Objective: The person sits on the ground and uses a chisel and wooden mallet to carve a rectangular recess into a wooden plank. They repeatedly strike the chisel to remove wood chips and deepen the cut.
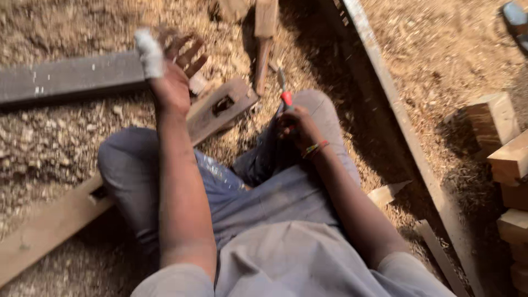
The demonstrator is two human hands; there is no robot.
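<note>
The left hand, thumb bandaged and fingers spread, is hovering over the mortised wooden plank under the knee, while the right hand is gripping a red-handled chisel that, in my judgement, risks slipping toward the leg.

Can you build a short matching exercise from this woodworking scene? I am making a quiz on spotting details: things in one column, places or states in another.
Things:
1. left hand
2. right hand
3. mortised plank
4. stacked wood blocks

States or places:
A. at the right edge of the view
B. under the legs, a rectangular hole cut through it
C. raised open, one finger bandaged white
D. closed on a red-handled tool

Pairs: 1-C, 2-D, 3-B, 4-A
</note>
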